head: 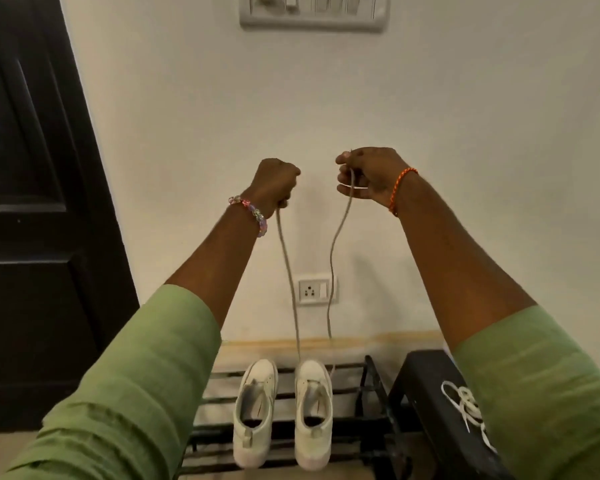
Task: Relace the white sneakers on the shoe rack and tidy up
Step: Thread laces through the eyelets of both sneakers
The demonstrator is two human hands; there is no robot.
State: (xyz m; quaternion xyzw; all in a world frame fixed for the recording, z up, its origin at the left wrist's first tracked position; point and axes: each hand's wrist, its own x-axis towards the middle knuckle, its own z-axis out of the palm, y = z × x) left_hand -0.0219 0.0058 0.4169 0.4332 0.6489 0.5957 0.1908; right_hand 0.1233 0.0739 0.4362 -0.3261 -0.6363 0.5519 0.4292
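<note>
Two white sneakers stand side by side on the black slatted shoe rack (361, 382), toes toward the wall: the left sneaker (255, 410) and the right sneaker (313, 410). A long grey-white lace (289, 271) runs up from the right sneaker's toe end in two strands. My left hand (274, 183) grips one strand in a fist, raised high in front of the wall. My right hand (368, 174) pinches the other strand at the same height. The left sneaker shows no lace.
A black stool or box (426, 410) stands right of the rack with a loose white lace (465, 407) lying on it. A wall socket (314, 292) sits behind the strands, a switch panel (314, 12) above, and a dark door (32, 202) at left.
</note>
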